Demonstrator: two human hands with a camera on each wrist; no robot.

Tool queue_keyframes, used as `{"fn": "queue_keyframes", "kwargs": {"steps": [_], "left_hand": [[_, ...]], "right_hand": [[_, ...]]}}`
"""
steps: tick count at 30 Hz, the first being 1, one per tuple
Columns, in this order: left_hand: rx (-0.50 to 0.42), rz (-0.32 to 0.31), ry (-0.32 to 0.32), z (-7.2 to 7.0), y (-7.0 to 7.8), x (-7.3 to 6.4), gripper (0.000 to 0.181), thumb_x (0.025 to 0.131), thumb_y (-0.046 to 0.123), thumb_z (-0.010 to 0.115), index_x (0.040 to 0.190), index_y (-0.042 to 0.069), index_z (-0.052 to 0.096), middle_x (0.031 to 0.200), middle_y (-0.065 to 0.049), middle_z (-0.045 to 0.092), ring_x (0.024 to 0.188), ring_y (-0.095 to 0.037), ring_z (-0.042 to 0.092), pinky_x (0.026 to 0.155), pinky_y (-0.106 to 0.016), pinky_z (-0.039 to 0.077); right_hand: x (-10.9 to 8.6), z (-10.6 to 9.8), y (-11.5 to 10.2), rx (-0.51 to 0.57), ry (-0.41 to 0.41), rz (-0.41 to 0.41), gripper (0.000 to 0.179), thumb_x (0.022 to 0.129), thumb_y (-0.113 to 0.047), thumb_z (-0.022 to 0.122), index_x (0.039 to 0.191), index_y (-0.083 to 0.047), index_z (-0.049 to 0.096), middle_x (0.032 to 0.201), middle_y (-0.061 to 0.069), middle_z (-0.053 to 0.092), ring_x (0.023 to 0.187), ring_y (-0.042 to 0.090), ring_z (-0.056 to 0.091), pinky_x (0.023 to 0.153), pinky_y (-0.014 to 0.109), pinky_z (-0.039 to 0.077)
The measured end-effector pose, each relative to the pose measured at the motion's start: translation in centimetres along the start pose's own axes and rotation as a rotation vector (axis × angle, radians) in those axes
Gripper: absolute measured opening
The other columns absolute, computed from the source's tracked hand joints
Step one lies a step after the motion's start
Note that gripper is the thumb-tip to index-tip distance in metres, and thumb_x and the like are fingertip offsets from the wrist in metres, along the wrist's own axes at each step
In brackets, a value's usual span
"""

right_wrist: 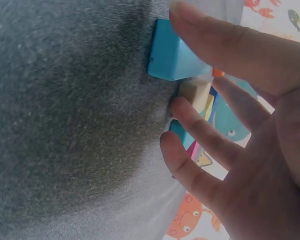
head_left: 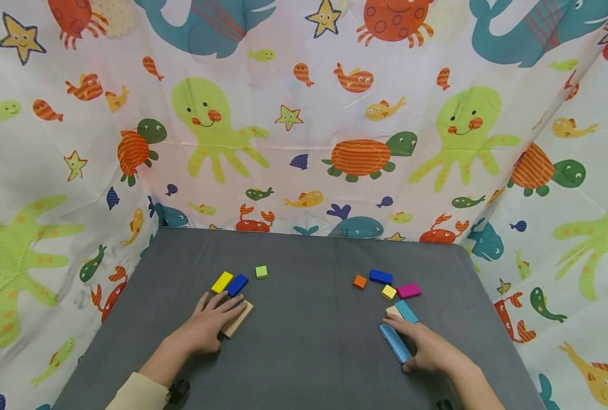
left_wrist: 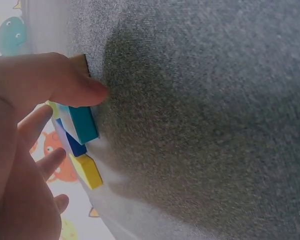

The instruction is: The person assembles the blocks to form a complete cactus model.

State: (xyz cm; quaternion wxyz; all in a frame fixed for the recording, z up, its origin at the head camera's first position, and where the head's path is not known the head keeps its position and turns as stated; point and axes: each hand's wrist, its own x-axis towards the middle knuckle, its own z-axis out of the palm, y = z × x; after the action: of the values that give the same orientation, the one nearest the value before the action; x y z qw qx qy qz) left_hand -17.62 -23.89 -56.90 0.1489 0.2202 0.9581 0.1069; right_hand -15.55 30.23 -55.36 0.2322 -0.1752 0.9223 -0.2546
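Observation:
My left hand (head_left: 206,327) reaches over a plain wooden block (head_left: 238,320), its thumb by the near end and its index finger at the far end. In the left wrist view the thumb covers most of that block, and a teal block (left_wrist: 82,125) stands beside it. The other fingers spread towards a blue block (head_left: 237,285) and a yellow block (head_left: 222,282). My right hand (head_left: 429,347) spans a light blue block (head_left: 394,343) lengthwise between thumb and fingers. Just beyond lie a small wooden block (head_left: 393,311) and a teal block (head_left: 406,311).
A small green cube (head_left: 261,272) lies past the left group. Behind the right hand are an orange cube (head_left: 359,282), a dark blue block (head_left: 381,277), a small yellow block (head_left: 388,292) and a magenta block (head_left: 409,291). A sea-animal curtain borders the grey table (head_left: 309,341).

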Motion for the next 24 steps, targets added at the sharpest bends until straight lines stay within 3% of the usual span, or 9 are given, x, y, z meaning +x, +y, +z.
{"fn": "queue_keyframes", "kwargs": {"steps": [9, 12, 16, 19, 24], "left_hand": [[0.005, -0.007, -0.025, -0.1, 0.1, 0.3, 0.104, 0.069, -0.012, 0.073, 0.158, 0.027, 0.037, 0.166, 0.005, 0.03, 0.154, -0.037, 0.017, 0.119, -0.069, -0.001], [0.018, 0.0, -0.013, 0.0, 0.0, 0.6, 0.102, 0.07, -0.009, 0.075, 0.157, 0.028, 0.039, 0.165, 0.007, 0.032, 0.154, -0.036, 0.018, 0.119, -0.069, 0.0], [0.032, 0.037, 0.011, 0.0, 0.0, 0.9, 0.098, 0.072, -0.005, 0.079, 0.156, 0.027, 0.041, 0.164, 0.008, 0.034, 0.153, -0.035, 0.019, 0.118, -0.07, 0.002], [0.04, 0.065, 0.032, 0.0, 0.1, 1.0, 0.095, 0.073, -0.003, 0.082, 0.155, 0.024, 0.043, 0.162, 0.006, 0.037, 0.153, -0.037, 0.021, 0.117, -0.072, 0.005], [0.05, 0.052, 0.018, -0.2, 0.2, 1.3, 0.096, 0.073, 0.001, 0.086, 0.155, 0.024, 0.042, 0.162, 0.004, 0.038, 0.152, -0.037, 0.022, 0.117, -0.072, 0.007]], "right_hand": [[0.1, 0.3, -0.4, -0.091, 0.023, 0.04, 0.096, 0.066, -0.007, 0.092, 0.15, -0.027, 0.049, 0.16, 0.004, 0.041, 0.128, 0.035, 0.047, 0.095, 0.065, 0.047], [0.0, 0.4, -0.5, -0.073, 0.014, 0.044, 0.094, 0.069, -0.006, 0.091, 0.15, -0.027, 0.049, 0.154, 0.005, 0.047, 0.111, 0.029, 0.054, 0.083, 0.051, 0.053], [0.1, 0.4, -0.4, -0.031, -0.03, 0.011, 0.094, 0.072, -0.005, 0.088, 0.153, -0.024, 0.045, 0.152, 0.007, 0.047, 0.089, 0.021, 0.052, 0.065, 0.03, 0.043], [0.3, 0.5, -0.1, -0.021, -0.045, -0.008, 0.093, 0.074, -0.006, 0.087, 0.154, -0.023, 0.044, 0.155, 0.007, 0.045, 0.086, 0.019, 0.051, 0.064, 0.026, 0.042], [0.3, 0.4, 0.4, 0.01, -0.056, -0.023, 0.092, 0.075, -0.008, 0.087, 0.155, -0.024, 0.043, 0.156, 0.006, 0.044, 0.078, 0.016, 0.052, 0.063, 0.026, 0.043]]}}
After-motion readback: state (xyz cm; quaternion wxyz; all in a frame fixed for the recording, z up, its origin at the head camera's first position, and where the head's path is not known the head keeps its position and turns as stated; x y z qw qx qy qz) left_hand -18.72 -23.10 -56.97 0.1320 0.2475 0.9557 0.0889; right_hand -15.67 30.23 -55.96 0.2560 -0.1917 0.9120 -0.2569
